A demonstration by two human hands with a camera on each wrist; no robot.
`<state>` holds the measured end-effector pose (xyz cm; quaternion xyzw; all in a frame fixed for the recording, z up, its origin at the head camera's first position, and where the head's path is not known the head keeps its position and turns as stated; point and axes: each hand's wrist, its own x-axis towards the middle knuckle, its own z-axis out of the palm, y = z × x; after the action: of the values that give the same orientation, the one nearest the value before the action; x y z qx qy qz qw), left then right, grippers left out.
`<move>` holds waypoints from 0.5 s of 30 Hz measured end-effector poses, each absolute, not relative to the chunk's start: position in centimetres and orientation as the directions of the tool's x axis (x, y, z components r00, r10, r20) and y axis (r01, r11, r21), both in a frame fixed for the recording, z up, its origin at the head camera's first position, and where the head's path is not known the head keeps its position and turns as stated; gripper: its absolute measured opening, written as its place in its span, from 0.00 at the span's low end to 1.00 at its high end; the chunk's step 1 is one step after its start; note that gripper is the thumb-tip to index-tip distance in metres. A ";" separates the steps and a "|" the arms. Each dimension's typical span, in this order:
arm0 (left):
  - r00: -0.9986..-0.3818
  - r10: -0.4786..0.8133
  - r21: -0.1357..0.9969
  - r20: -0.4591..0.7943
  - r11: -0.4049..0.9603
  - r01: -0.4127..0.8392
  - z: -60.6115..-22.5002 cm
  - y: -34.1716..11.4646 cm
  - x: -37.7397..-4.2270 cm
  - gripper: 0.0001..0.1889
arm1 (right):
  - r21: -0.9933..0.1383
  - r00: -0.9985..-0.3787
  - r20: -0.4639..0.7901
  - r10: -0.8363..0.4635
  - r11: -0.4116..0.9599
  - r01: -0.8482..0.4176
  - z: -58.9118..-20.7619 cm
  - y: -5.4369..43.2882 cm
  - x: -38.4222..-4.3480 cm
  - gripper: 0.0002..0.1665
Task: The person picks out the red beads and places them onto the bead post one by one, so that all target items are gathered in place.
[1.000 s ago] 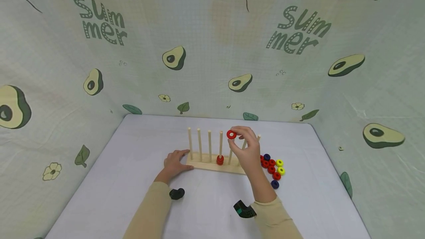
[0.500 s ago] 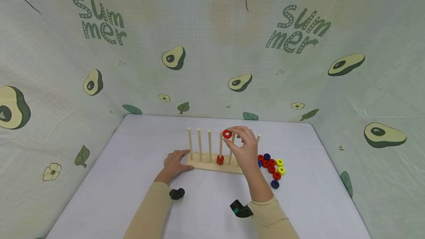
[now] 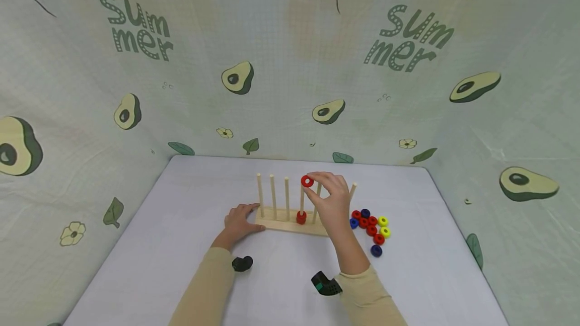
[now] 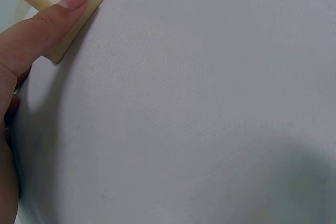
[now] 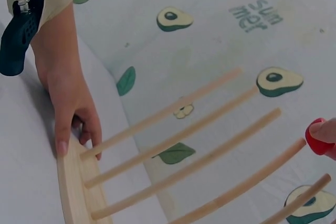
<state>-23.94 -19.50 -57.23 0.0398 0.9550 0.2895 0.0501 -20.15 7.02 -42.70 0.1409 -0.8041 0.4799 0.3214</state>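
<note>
A wooden peg rack (image 3: 282, 225) with a row of upright pegs stands on the table. My left hand (image 3: 236, 224) holds its left end, thumb along the front edge of the base, which the left wrist view shows with the thumb (image 4: 50, 22) on the wood. Between thumb and fingertips, my right hand (image 3: 334, 205) pinches a red ring (image 3: 303, 181) at the top of the fourth peg from the left. From the right wrist view, the red ring (image 5: 314, 144) is right by that peg's tip. Red rings (image 3: 301, 218) sit low on this same peg. My right hand hides part of the rack's right side.
Right of the rack lies a loose group of rings: several red rings (image 3: 371, 231), yellow rings (image 3: 383, 221), a blue ring (image 3: 354, 223) and dark blue rings (image 3: 376, 250). A patterned cloth (image 3: 272, 29) surrounds the white table (image 3: 204, 180) at back and sides.
My right hand has carried the red ring leftward, from right of the fourth peg to its top. My left hand stays on the rack's end.
</note>
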 end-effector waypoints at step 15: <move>-0.992 0.098 0.552 -0.078 0.833 0.038 -57.5 -19.5 -24.1 0.42 | -0.658 -0.744 0.661 0.098 0.553 -0.511 -42.3 6.5 -20.2 0.18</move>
<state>-24.10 -19.52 -57.51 0.0356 0.9559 0.2869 0.0516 -20.18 6.45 -42.33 0.1265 -0.8153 0.4555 0.3344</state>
